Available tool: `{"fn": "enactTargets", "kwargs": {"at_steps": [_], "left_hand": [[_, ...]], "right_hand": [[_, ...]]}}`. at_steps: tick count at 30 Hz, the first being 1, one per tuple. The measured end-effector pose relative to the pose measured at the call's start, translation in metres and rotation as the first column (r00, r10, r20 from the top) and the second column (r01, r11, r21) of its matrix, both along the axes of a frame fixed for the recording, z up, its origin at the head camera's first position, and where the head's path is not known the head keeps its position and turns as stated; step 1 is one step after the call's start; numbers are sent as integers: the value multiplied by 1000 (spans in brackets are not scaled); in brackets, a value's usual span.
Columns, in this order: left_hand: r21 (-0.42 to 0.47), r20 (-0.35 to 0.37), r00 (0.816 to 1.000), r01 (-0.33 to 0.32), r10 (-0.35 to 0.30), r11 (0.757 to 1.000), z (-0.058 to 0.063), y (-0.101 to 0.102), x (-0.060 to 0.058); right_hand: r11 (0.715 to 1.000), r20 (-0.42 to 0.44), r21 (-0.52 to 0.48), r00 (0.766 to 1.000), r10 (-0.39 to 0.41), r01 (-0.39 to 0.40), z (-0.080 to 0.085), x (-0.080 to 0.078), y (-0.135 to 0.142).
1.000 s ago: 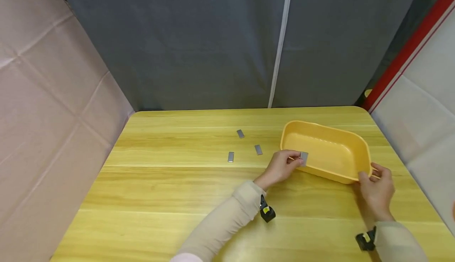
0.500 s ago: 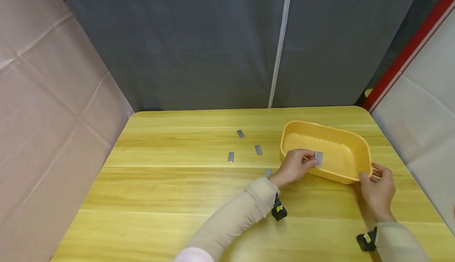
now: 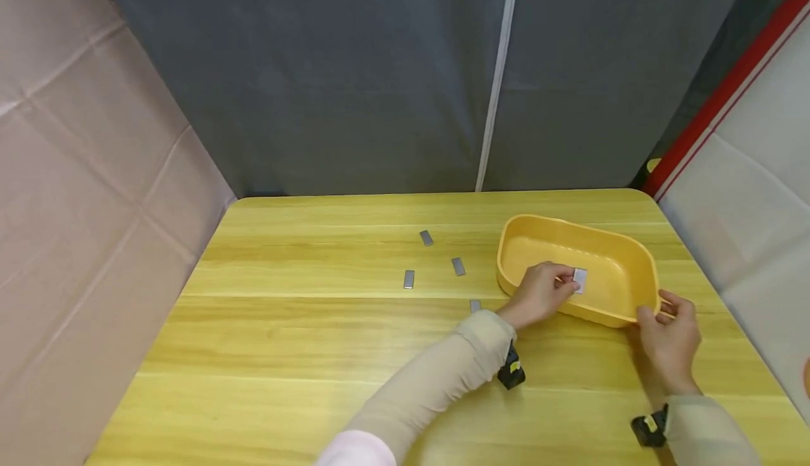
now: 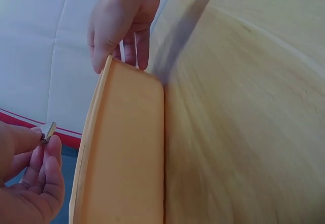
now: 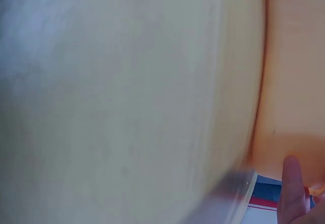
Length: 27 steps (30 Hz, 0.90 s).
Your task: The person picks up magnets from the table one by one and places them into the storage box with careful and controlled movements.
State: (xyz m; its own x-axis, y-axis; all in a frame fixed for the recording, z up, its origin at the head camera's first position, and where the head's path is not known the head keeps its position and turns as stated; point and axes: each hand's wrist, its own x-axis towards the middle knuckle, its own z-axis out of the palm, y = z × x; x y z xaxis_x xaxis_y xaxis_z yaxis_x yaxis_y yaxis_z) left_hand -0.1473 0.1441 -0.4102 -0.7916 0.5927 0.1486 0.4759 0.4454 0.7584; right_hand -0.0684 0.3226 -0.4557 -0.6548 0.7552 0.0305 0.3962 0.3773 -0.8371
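In the head view my left hand (image 3: 540, 294) reaches over the near rim of a yellow plastic tub (image 3: 607, 241). It pinches a small flat grey metal rectangle (image 3: 579, 280) between thumb and fingers, above the tub's inside. The left wrist view shows this rectangle (image 4: 49, 131) edge-on at the fingertips. My right hand (image 3: 671, 339) holds the tub's near right corner, thumb at the rim and fingers around the outside. One finger (image 5: 292, 183) lies against the tub's wall (image 5: 294, 82) in the right wrist view.
Similar grey rectangles lie on the wooden table (image 3: 285, 353): one at the back (image 3: 427, 238), one to its left front (image 3: 408, 280), one nearer the tub (image 3: 458, 266), and one rectangle (image 3: 475, 306) partly behind my left forearm. A dark curtain (image 3: 348, 86) hangs behind the table.
My left hand has moved right with the grey rectangle, from the tub's near left rim to farther over its inside. Another rectangle has come into sight beside the left forearm. The right hand stays put.
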Motion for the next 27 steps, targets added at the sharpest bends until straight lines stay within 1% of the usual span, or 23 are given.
{"fn": "enactTargets", "kwargs": {"at_steps": [5, 10, 12, 15, 17, 21, 24, 27], "left_hand": [[-13, -12, 1000, -19, 19, 1000, -3, 14, 0], [-44, -36, 999, 5, -7, 999, 0, 24, 0], [-68, -62, 998, 18, -23, 998, 3, 28, -1], [-114, -98, 995, 18, -30, 993, 5, 34, -2], [-150, -109, 994, 8, -24, 989, 6, 38, -1], [-211, -119, 993, -25, -1, 977, 5, 46, 0], [-240, -133, 991, -53, 21, 969, 3, 49, 0], [-259, -131, 991, -63, 30, 964, 2, 52, -1]], "right_hand": [[1000, -2, -10, 1000, -3, 3, 2, -1, 0], [1000, 1, -28, 1000, -9, 9, 2, -1, 0], [999, 8, -36, 1000, -11, 12, 2, 0, 0], [998, 16, -54, 1000, -19, 19, 2, 0, 0], [997, 23, -67, 999, -33, 34, 2, 1, 0], [998, 13, -49, 999, -32, 33, 1, 1, 0], [1000, 4, -21, 1000, -16, 16, 1, 0, 0], [999, 7, -27, 1000, -17, 17, 1, -1, -1]]}}
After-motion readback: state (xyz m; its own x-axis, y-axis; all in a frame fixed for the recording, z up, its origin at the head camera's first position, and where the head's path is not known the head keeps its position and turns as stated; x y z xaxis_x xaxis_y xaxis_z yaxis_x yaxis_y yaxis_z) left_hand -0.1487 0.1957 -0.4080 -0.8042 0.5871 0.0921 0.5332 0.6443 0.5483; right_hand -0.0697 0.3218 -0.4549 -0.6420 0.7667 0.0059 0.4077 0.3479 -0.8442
